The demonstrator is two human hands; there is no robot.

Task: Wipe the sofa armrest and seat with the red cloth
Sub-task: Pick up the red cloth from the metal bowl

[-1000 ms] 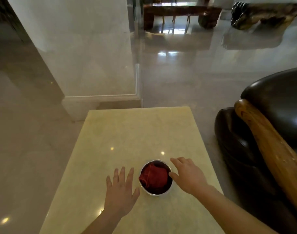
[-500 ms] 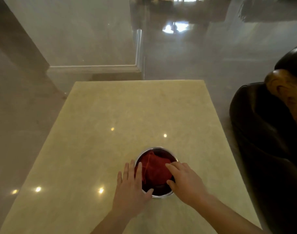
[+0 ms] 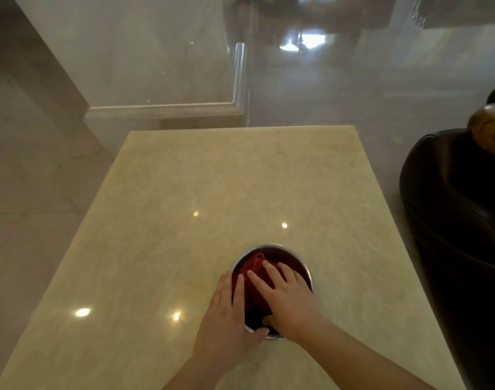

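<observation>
The red cloth (image 3: 254, 267) lies bunched inside a small metal bowl (image 3: 272, 246) near the front of a cream marble table (image 3: 212, 178). My right hand (image 3: 289, 299) is inside the bowl, its fingers spread flat on top of the cloth and its thumb at the cloth's near edge. My left hand (image 3: 228, 315) is against the bowl's left side, fingers over the rim and thumb around the near rim. The dark leather sofa (image 3: 451, 220) with its wooden armrest (image 3: 491, 128) stands to the right of the table, cut off by the frame's edge.
A white marble pillar (image 3: 142, 52) with a base ledge stands just beyond the table's far edge. Glossy stone floor (image 3: 339, 88) surrounds the table and reflects lights. A narrow gap of floor separates the table from the sofa.
Both hands have moved in from beside the bowl: the left now wraps its rim and the right has slid onto the cloth. The view has tilted down and drawn closer.
</observation>
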